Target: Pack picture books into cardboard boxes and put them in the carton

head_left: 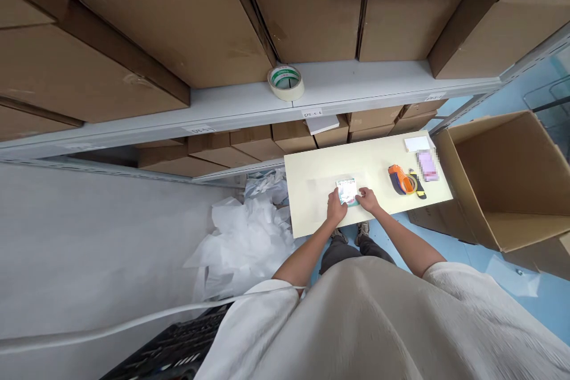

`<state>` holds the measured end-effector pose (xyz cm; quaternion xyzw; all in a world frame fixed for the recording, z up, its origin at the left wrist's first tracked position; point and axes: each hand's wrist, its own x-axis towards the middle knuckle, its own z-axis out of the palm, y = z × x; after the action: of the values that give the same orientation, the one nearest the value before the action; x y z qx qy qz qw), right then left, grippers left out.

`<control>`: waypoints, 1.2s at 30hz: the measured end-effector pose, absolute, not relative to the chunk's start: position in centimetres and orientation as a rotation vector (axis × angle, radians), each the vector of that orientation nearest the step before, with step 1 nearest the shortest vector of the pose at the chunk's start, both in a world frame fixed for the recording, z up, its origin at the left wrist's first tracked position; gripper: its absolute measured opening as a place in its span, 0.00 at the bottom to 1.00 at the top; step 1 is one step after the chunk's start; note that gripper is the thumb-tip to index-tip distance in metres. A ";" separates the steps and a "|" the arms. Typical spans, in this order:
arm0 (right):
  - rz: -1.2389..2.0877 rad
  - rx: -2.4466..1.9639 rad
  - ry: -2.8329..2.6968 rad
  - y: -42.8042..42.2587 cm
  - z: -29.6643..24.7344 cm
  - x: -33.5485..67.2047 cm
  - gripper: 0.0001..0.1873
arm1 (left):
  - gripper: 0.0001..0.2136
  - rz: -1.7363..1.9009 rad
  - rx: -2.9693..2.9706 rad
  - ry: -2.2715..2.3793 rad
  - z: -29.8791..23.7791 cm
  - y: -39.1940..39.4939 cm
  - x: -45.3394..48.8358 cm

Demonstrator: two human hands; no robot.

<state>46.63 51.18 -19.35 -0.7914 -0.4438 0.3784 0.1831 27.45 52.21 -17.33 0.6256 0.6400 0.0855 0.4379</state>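
Note:
A small flat white packet (347, 190) with greenish print lies over the pale table (298, 214), near its front edge. My left hand (336, 208) is closed on the packet's left edge, thumb at the near corner. At the right edge, my right hand (367, 199) has its fingers pinched together on the packet. What the packet contains cannot be told. A faint translucent sheet (317, 193) is on the tabletop left of the packet. To the right lie an orange tape dispenser (398, 179) and a yellow-and-black cutter (419, 189).
A white box (417, 143) and a blurred purple item (427, 165) occupy the table's right end. Beside it stands an open carton (490, 214). Crumpled white paper (244, 243) heaps at left. Cartons (307, 18) and a tape roll (285, 84) fill the shelf ahead.

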 end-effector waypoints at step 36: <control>1.224 -2.281 -1.132 51.8 -17.8 46.1 0.11 | 0.27 0.057 1.911 1.317 -15.3 52.8 28.1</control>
<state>46.10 51.75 -17.77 -0.7972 -0.3958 0.4278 0.1574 28.12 52.84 -15.26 0.7550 0.5204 0.0225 0.3984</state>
